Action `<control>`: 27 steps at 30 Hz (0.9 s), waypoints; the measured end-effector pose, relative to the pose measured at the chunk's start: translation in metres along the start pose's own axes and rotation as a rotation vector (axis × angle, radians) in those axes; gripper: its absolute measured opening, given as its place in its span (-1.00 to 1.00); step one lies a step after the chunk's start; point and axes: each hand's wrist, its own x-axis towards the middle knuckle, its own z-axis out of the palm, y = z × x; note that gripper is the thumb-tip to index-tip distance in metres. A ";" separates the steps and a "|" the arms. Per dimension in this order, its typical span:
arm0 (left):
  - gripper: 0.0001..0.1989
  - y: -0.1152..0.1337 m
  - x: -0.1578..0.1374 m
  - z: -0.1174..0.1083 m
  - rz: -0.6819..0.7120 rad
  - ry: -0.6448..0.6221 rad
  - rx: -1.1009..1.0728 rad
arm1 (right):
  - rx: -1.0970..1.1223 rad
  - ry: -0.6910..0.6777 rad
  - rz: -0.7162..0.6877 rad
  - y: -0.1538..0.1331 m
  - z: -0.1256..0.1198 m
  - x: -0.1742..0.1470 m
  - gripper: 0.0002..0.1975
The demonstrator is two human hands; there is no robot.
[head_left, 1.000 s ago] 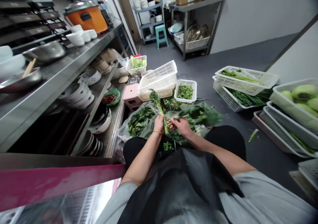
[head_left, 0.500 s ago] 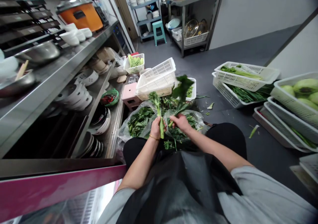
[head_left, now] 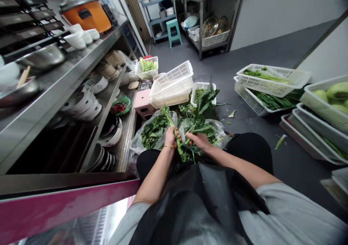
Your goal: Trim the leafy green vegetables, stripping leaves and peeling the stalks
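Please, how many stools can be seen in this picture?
2. The pink stool is just left of the stacked white baskets; the teal stool stands farther back, by the blue shelf rack. Others may be hidden.

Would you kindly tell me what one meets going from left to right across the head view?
Orange pot, green basket, pink stool, left hand holding a green stalk, right hand holding a leafy stem, white basket of round green vegetables.
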 end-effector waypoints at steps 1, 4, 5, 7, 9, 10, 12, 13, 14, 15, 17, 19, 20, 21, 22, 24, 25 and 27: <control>-0.63 -0.001 -0.002 -0.002 0.047 0.005 0.054 | 0.035 0.010 0.025 -0.001 -0.003 0.006 -0.71; -0.71 -0.011 -0.013 -0.003 0.235 0.042 0.262 | 0.081 -0.025 0.030 -0.012 -0.013 0.038 -0.68; -0.74 -0.015 -0.018 -0.002 0.294 0.062 0.317 | 0.050 -0.043 0.019 -0.017 -0.014 0.048 -0.68; -0.77 -0.021 -0.025 0.002 0.338 0.078 0.355 | -0.035 -0.019 -0.023 -0.023 -0.014 0.060 -0.70; -0.75 -0.020 -0.029 0.007 0.235 -0.006 0.281 | -0.077 0.088 -0.101 -0.025 -0.010 0.057 -0.73; -0.73 -0.016 -0.030 0.009 0.138 -0.082 0.202 | -0.059 0.147 -0.125 -0.024 -0.006 0.051 -0.74; -0.66 -0.006 -0.030 0.012 -0.053 -0.241 -0.006 | 0.047 0.184 -0.100 -0.020 0.001 0.034 -0.75; -0.63 0.001 -0.030 0.011 -0.118 -0.304 -0.112 | 0.113 0.154 -0.051 -0.018 0.003 0.027 -0.74; -0.62 0.007 -0.030 0.010 -0.162 -0.355 -0.199 | 0.181 0.113 0.003 -0.017 0.005 0.021 -0.73; -0.61 0.013 -0.031 0.008 -0.186 -0.395 -0.261 | 0.242 0.083 0.050 -0.017 0.005 0.017 -0.71; -0.61 0.020 -0.034 0.003 -0.203 -0.456 -0.299 | 0.323 0.068 0.104 -0.020 0.002 0.019 -0.69; -0.59 0.021 -0.038 -0.001 -0.221 -0.483 -0.250 | 0.330 0.037 0.109 -0.026 -0.004 0.028 -0.68; -0.57 0.019 -0.038 -0.001 -0.226 -0.477 -0.217 | 0.304 -0.012 0.094 -0.029 -0.007 0.033 -0.68; -0.55 0.016 -0.038 -0.001 -0.228 -0.463 -0.187 | 0.262 -0.067 0.069 -0.032 -0.009 0.038 -0.69; -0.53 0.014 -0.037 0.000 -0.220 -0.439 -0.162 | 0.206 -0.107 0.034 -0.034 -0.009 0.041 -0.70; -0.54 0.009 -0.030 0.004 -0.175 -0.369 -0.134 | 0.057 -0.083 -0.048 -0.035 -0.006 0.040 -0.74; -0.56 0.007 -0.025 0.006 -0.153 -0.322 -0.132 | -0.028 -0.044 -0.090 -0.034 -0.002 0.037 -0.77; -0.62 0.006 -0.015 0.009 -0.123 -0.180 -0.161 | -0.176 -0.003 -0.171 -0.029 0.006 0.025 -0.79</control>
